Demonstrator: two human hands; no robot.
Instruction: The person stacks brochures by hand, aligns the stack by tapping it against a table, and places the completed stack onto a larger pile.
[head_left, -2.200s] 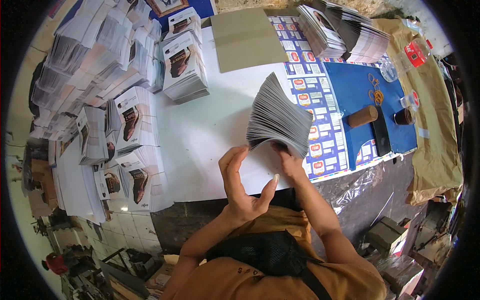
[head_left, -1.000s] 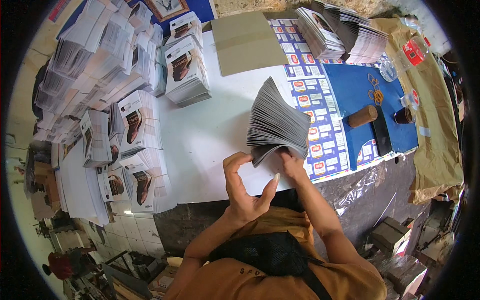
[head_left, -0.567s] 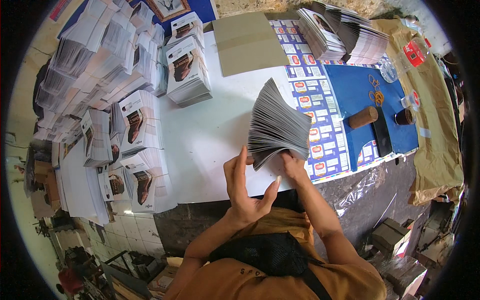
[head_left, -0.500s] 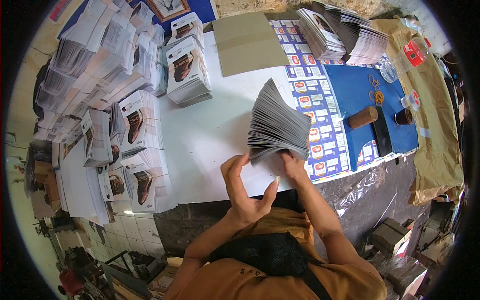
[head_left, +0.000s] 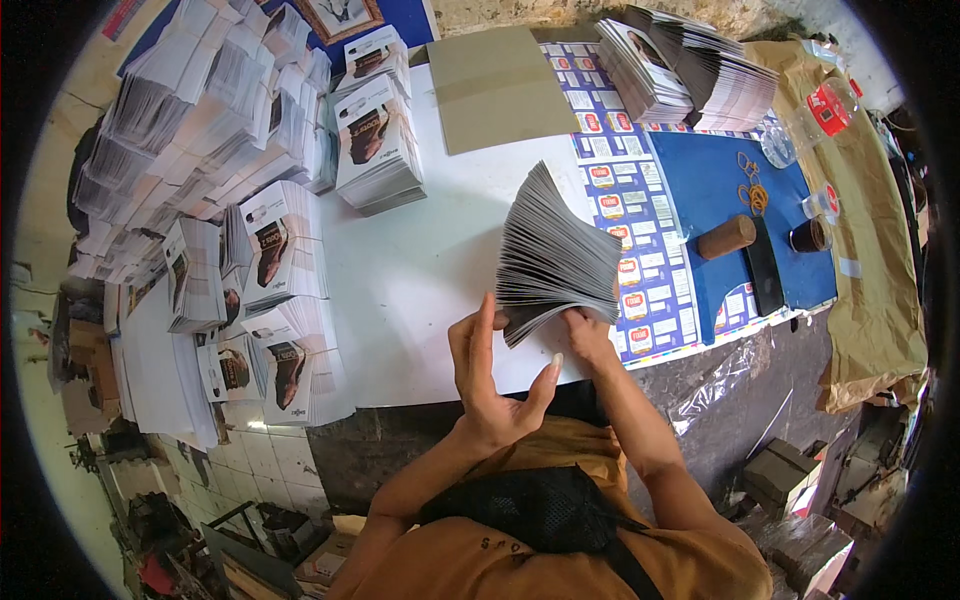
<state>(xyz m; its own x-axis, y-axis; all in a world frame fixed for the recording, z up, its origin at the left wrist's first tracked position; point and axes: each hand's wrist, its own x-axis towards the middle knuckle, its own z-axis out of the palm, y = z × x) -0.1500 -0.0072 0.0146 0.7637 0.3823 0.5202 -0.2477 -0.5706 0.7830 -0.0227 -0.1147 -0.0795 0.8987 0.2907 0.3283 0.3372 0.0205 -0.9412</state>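
Since the frame half a second ago, one finger of the left hand (head_left: pixel 490 400) has straightened from its curl, and the lower left corner of the fanned sheaf (head_left: pixel 555 255) dips further toward us. The sheaf is in the centre of the frame, above the white-covered tabletop (head_left: pixel 400 300). We see the left hand's fingers wide open, thumb well apart and the straightened finger at that corner; they grip nothing. The right hand (head_left: pixel 590 340) has its fingers closed on the sheaf's lower right edge, though the sheets partly hide them.

We judge the right hand's hold to be the weak point: it seems to carry the whole fan, so if it loosened, sheets could slide out of order. The left fingertip could catch several edges together, because they lie so close, or crease the drooping corner if it pressed hard. Should the sheaf be set down while spread, its edges would probably stay uneven. A wide swing to the right of the frame might tip the dark cup (head_left: pixel 810 236), and spilled liquid could stain the paper.
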